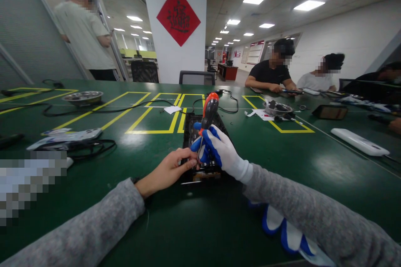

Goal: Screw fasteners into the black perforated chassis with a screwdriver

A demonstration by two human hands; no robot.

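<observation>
My right hand (pixel 219 150), in a white glove with blue fingertips, is closed around a screwdriver (pixel 208 112) with a red and black handle, held upright with its tip down on a black device (pixel 200 167) lying on the green table (pixel 175 221). My bare left hand (pixel 167 171) rests at the device's near left edge, fingers pinched close to the screwdriver's shaft; what they pinch is too small to see. Both sleeves are grey.
A spare white and blue glove (pixel 290 235) lies under my right forearm. Cables (pixel 90 148), a metal bowl (pixel 83 97), a second dish of parts (pixel 278 108), a white bar (pixel 360 142) and yellow floor-tape boxes sit around. Two people sit far right; one stands far left.
</observation>
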